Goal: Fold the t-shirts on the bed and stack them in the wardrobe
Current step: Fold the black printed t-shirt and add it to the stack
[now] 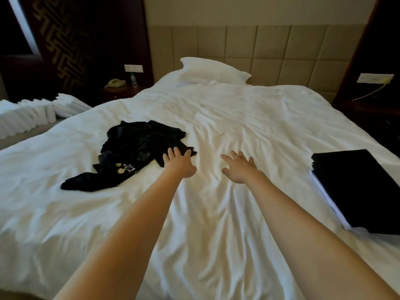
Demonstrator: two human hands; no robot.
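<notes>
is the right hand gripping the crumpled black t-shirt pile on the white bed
No, the right hand is spread open over white sheet, apart from the crumpled black t-shirt pile.

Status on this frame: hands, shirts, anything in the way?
Left hand open at crumpled dark t-shirts; right hand open over sheet. Folded stack on bed's right. Nothing blocking.

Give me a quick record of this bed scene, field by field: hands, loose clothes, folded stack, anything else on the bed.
left hand: open, fingers spread, at the right edge of the dark clothes pile; contact unclear
right hand: open, over the bare bed, holding nothing
dark clothes pile: crumpled, unfolded, left of centre
folded stack: dark, neat, at the bed's right edge
pillow: white, at headboard
</notes>
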